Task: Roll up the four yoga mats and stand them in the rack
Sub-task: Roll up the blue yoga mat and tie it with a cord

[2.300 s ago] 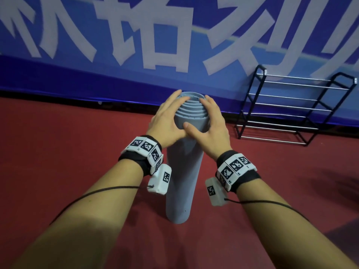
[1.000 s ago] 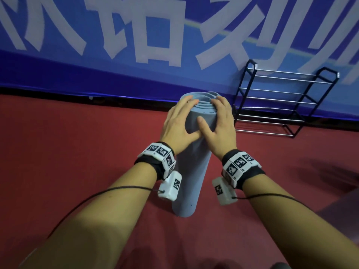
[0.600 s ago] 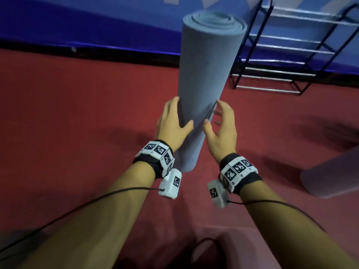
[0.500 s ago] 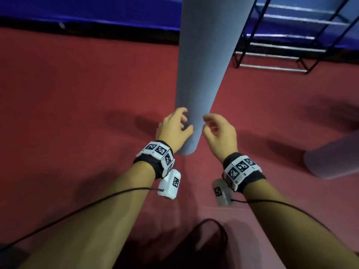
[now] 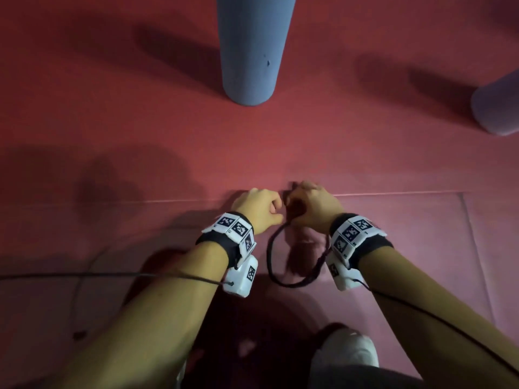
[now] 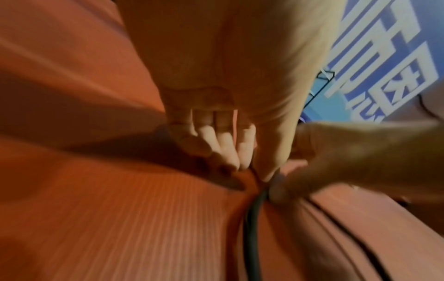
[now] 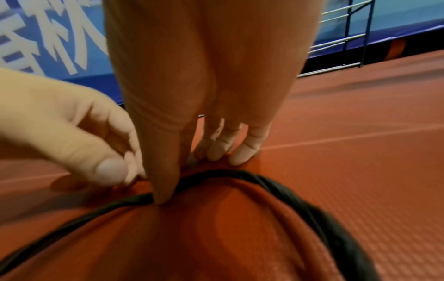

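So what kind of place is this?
Probably a gym or sports hall: a red padded floor, a rolled blue yoga mat standing on it, and a blue banner with a metal rack along the wall.

Red floor [image 5: 365,136], blue lettered wall banner [image 7: 48,38].

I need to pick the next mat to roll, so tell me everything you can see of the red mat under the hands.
The red mat lies flat and unrolled on the red floor, its far edge a straight pale line. Its surface looks like ribbed foam. At that edge the left hand and right hand lift it into a small hump; the right thumb presses a dark strap lying across the mat. A rolled blue mat stands apart beyond it.
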